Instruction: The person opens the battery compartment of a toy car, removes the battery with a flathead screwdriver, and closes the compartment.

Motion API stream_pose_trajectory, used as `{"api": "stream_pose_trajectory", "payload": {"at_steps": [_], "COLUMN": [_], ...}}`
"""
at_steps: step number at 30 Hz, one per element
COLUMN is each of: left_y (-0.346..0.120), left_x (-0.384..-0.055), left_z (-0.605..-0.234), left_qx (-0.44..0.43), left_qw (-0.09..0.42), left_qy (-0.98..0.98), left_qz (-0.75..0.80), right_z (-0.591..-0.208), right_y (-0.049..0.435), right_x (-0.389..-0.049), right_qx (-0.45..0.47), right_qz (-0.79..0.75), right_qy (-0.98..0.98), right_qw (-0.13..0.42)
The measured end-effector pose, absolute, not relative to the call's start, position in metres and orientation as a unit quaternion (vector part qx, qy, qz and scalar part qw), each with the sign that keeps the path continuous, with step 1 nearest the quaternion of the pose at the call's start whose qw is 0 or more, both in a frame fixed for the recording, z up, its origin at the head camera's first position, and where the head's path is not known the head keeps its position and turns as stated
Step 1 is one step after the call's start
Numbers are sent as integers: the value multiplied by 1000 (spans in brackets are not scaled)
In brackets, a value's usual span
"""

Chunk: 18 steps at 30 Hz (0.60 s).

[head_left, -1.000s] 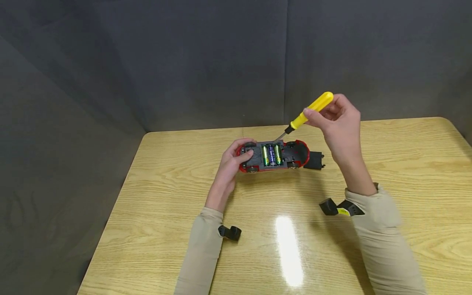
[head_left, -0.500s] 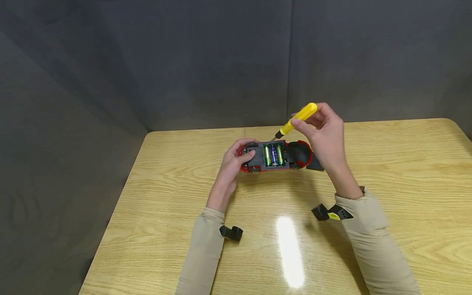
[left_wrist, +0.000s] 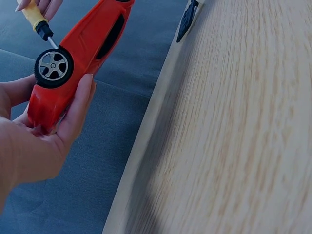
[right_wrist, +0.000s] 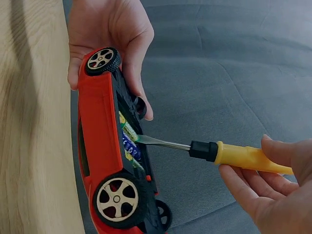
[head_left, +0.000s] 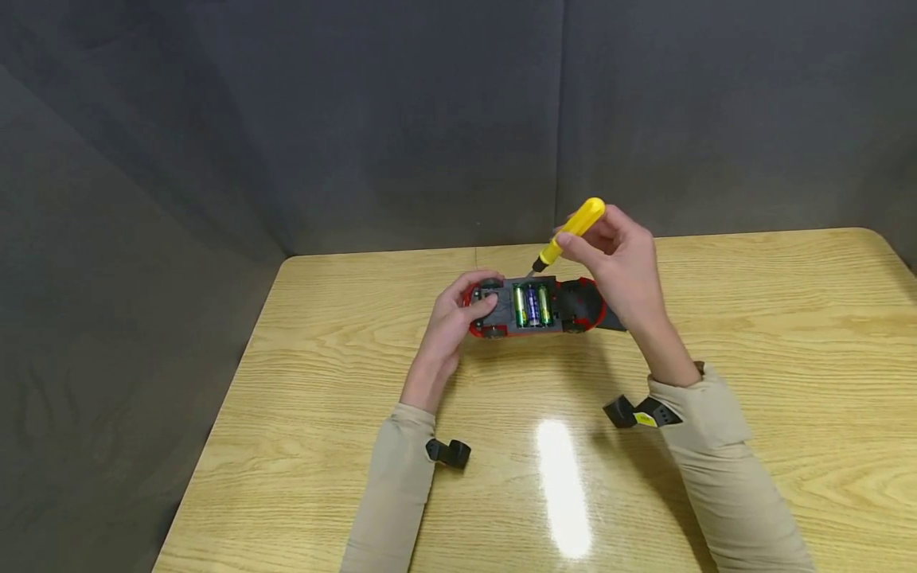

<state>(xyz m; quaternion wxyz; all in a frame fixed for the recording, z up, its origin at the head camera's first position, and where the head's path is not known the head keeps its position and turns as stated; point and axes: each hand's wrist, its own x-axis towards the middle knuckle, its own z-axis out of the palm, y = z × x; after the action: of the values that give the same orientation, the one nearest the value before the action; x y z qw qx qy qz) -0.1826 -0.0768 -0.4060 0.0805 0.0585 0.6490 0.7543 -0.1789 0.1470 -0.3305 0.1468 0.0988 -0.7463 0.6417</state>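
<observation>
My left hand grips one end of a red toy car, turned underside up, with the thumb across its dark base. Three batteries, two green and one blue, lie side by side in the open compartment. In my right hand is a yellow-handled screwdriver, pinched between thumb and fingers. Its flat metal tip meets the end of a green battery in the right wrist view. The left wrist view shows the car's red side and a spoked wheel, held above table height.
A black battery cover lies on the wooden table, partly hidden behind the car's far end. Dark grey cloth hangs behind the table and at its left. Black cameras are strapped to both wrists.
My right hand has moved left and slightly down, bringing the screwdriver tip along the compartment edge to the left green battery. The handle now stands steeper. The left hand and car barely moved.
</observation>
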Motion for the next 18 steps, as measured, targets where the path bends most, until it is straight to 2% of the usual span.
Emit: {"api": "stream_pose_trajectory", "payload": {"at_steps": [9, 18], "left_y": [-78, -79], "left_x": [-180, -180], "left_z": [-405, -405], "left_qx": [80, 113], "left_qw": [88, 77], "left_qy": [645, 672], "left_qz": [755, 728], "right_z": [-334, -333], "right_y": [149, 152], "right_x": [-184, -186], "right_qx": [91, 81], "right_qz": [667, 696], "right_qy": [-727, -706], "right_qw": [134, 99]}}
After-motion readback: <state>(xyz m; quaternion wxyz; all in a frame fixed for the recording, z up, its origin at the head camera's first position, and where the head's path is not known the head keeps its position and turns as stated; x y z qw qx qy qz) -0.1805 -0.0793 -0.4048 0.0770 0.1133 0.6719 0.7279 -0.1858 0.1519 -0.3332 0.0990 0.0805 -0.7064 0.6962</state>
